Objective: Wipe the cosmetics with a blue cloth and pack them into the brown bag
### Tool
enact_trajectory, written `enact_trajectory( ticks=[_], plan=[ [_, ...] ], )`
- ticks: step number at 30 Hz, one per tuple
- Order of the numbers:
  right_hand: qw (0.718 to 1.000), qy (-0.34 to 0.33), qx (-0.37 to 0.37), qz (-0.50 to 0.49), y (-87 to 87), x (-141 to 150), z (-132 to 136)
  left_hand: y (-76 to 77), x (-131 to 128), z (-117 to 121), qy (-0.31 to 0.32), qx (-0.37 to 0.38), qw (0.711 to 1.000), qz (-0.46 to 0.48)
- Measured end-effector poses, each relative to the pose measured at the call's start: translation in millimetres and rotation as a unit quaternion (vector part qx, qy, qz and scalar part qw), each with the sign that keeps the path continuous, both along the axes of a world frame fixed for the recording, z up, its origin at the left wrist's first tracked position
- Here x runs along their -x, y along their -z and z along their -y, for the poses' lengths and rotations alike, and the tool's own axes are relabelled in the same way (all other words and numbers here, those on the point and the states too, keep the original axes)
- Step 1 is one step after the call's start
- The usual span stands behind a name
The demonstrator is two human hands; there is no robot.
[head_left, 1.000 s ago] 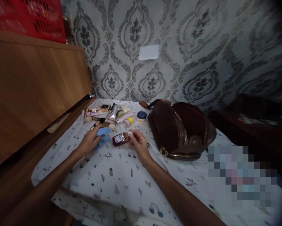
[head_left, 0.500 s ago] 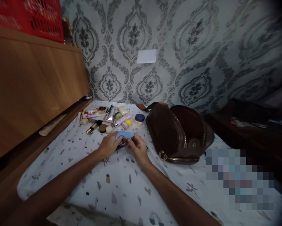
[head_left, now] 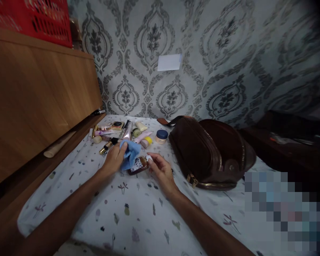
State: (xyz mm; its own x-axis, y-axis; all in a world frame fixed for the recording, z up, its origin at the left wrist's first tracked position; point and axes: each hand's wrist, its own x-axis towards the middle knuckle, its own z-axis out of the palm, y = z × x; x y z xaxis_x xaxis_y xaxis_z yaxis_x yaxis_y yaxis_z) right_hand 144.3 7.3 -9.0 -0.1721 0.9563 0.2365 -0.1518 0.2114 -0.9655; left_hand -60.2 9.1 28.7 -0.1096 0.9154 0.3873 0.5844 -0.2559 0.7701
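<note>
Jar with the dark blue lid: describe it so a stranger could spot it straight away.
Find the big dark brown bag on the printed sheet. Just to its left stands a small, squat jar with a pale body. Its wide, dark blue lid sets it apart from the cosmetics farther left.

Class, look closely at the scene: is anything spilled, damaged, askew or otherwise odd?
No spill or damage shows. The brown bag gapes open beside the blue-lidded jar, and the tubes and jars lie jumbled together at odd angles, which looks untidy rather than wrong.
</note>
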Motion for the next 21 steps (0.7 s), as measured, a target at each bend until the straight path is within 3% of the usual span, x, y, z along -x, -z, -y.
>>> enact_trajectory(
  ticks=[4,10,12,17,21],
  plan=[
    [1.0,-0.001,0.005,0.0,-0.9,-0.2,1.0,-3.2,0.7,-1.6,0.02,0.005,0.995,0.102],
    [1.0,0.0,-0.002,0.003,-2.7,-0.3,1.6,-1.8,0.4,-5.4,0.041,0.115,0.951,0.285],
    [1.0,0.001,-0.004,0.006,-2.9,-0.3,1.7,-0.4,3.6,-7.1,0.086,0.139,0.949,0.268],
    [1.0,0.001,-0.004,0.006,-0.9,-1.0,0.7,0.5,9.1,-5.7,0.196,0.177,0.959,0.105],
    [1.0,0.002,-0.013,0.017,0.0,-1.7,0.5,-2.1,4.5,-2.9,0.194,0.157,0.966,0.068]
  ],
)
